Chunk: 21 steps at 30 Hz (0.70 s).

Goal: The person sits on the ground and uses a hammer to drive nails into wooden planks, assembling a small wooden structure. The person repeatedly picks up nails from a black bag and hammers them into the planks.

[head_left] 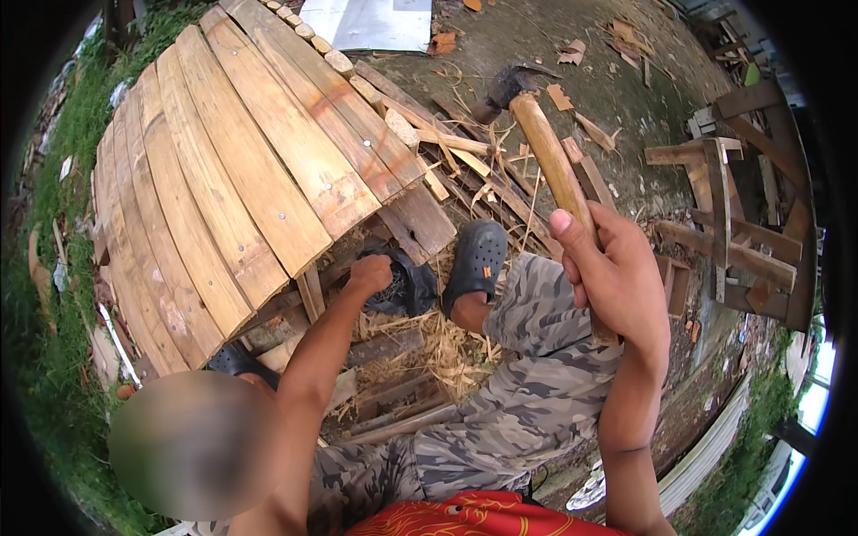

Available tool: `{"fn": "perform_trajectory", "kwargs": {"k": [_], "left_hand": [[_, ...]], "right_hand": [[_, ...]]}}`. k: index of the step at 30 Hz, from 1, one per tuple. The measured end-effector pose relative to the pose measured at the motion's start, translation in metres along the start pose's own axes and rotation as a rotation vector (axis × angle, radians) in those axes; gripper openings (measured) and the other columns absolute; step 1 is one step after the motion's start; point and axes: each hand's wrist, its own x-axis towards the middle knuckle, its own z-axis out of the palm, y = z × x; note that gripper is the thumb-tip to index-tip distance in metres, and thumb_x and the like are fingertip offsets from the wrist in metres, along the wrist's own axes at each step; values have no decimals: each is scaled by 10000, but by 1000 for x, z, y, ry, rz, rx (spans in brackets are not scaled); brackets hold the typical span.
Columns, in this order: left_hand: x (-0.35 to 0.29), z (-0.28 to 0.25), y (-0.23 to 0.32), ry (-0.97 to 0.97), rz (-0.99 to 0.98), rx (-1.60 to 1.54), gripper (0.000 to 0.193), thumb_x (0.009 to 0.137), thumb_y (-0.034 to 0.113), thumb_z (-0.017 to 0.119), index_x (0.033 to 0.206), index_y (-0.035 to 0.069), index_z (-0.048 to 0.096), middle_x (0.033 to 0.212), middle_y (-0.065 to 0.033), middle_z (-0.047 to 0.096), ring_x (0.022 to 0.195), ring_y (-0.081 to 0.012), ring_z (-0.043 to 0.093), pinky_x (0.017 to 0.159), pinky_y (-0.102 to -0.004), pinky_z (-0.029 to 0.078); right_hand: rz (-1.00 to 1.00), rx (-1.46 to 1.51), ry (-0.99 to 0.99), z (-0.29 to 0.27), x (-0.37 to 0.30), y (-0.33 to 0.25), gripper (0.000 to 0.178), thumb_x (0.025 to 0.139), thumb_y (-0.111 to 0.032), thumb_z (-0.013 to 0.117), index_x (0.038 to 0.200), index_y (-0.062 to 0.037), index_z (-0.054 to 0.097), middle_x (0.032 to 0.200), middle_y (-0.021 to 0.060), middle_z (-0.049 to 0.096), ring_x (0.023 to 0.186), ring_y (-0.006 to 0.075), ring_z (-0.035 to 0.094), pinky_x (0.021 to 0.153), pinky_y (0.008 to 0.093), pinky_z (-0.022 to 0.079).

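My right hand (pixel 617 268) is wrapped round the wooden handle of a claw hammer (pixel 552 147), raised with its dark head up and away from me. Low between my legs, my left hand (pixel 371 273) reaches to the mouth of a black plastic bag (pixel 418 288). Its fingers are curled in at the bag, and their tips are hidden; small greyish pieces, perhaps nails, show inside. Left of the bag stands a panel of pale wooden planks (pixel 241 170) laid side by side, with nail heads along the plank ends. Neither hand touches the panel.
Scrap boards and splintered wood (pixel 447 170) lie beyond the bag, and wood shavings (pixel 456 353) cover the ground near my dark clog (pixel 475 259). At the right stands a wooden frame (pixel 719 214). A pale flat sheet (pixel 366 22) lies at the far side, grass (pixel 45 196) at the left.
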Motion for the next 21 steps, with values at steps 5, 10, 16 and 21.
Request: {"fn": "perform_trajectory", "kwargs": {"k": [5, 10, 16, 21], "left_hand": [[10, 14, 3, 109, 28, 40, 217, 915, 207, 624, 879, 46, 764, 928, -173, 748, 904, -392, 707, 773, -499, 570], [17, 27, 23, 215, -95, 46, 163, 892, 157, 658, 821, 55, 764, 863, -172, 741, 813, -346, 719, 679, -461, 575], [16, 20, 21, 79, -36, 84, 162, 893, 130, 667, 779, 36, 733, 816, -162, 722, 770, -326, 706, 653, -441, 567], [23, 21, 2, 94, 46, 104, 167, 898, 111, 661, 762, 29, 713, 794, -161, 697, 749, -323, 678, 670, -448, 559]], "right_hand": [[-2, -39, 6, 0, 2, 0, 415, 1031, -411, 613, 903, -17, 623, 615, -30, 514, 449, 42, 461, 426, 223, 359], [8, -57, -10, -1, 3, 0, 410, 1029, -409, 618, 926, -13, 630, 615, -31, 513, 449, 41, 460, 426, 223, 362], [8, -12, 5, -1, 2, 0, 411, 1027, -412, 622, 915, -17, 623, 614, -32, 510, 451, 37, 460, 427, 222, 363], [25, 16, -4, -1, 3, 1, 404, 1027, -409, 624, 910, -23, 612, 614, -32, 509, 448, 37, 460, 425, 221, 362]]}}
